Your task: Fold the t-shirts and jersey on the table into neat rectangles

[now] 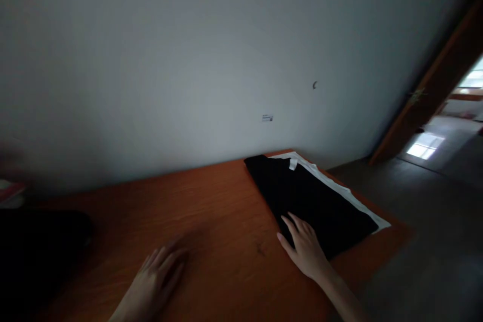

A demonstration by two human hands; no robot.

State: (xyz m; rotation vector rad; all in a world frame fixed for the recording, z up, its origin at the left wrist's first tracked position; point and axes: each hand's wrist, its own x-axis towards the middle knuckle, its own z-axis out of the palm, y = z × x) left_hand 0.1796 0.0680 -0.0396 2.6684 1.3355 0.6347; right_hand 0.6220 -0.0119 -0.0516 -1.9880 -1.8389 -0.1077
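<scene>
A black folded garment [320, 201] with a small white tag [293, 164] near its far end lies at the right end of the wooden table. White cloth [335, 181] shows from beneath it along the right edge. My right hand [304, 246] rests with fingers spread at the garment's near left edge, thumb over the bare wood. Low over the table at the left centre is my left hand [153, 282], fingers stretched out and holding nothing; whether it touches the wood I cannot tell.
A dark mass, perhaps cloth [37, 251], sits on the left of the brown table [219, 201]. Behind rises a pale wall [169, 70] with a small label [267, 117]. To the right are grey floor [426, 201] and an open brown door [426, 85].
</scene>
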